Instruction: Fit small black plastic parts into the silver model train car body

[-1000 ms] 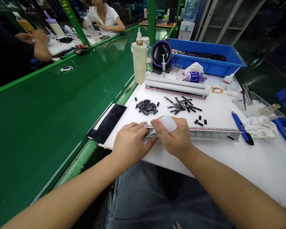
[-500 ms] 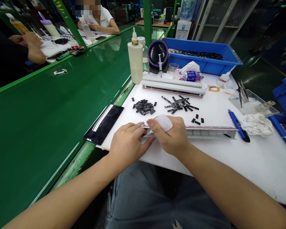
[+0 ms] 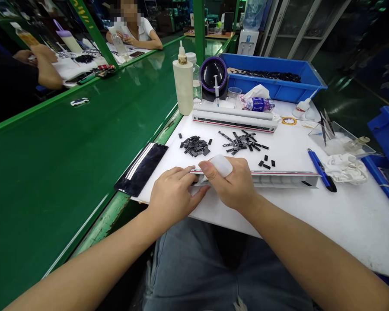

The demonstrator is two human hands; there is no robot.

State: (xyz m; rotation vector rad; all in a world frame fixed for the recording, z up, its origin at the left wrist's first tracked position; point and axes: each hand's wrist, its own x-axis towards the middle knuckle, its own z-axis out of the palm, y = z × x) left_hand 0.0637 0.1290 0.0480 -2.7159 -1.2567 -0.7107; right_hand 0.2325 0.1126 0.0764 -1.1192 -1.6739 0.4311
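Observation:
My left hand (image 3: 172,193) grips the left end of a long white train-car shell (image 3: 283,179) with a thin red line along its edge. The shell lies on its side at the table's near edge, its hollow interior facing me. In my right hand (image 3: 235,183) is a small white squeeze bottle (image 3: 221,166), tilted with its tip down at the shell's left end. My fingers hide most of the tip and that end of the shell. Beyond my hands lie a pile of small black rectangular pieces (image 3: 195,146) and a pile of longer black strips (image 3: 244,142).
A second white shell (image 3: 235,119) lies farther back, before a blue bin (image 3: 275,88). A tall cream bottle (image 3: 183,86) stands at the left. A black phone (image 3: 141,168) rests by the green conveyor (image 3: 68,164). A blue pen (image 3: 322,170) and crumpled tissue (image 3: 345,168) lie right.
The camera view has shifted very slightly. Both hands, the squeeze bottle and the shell keep the same positions relative to each other.

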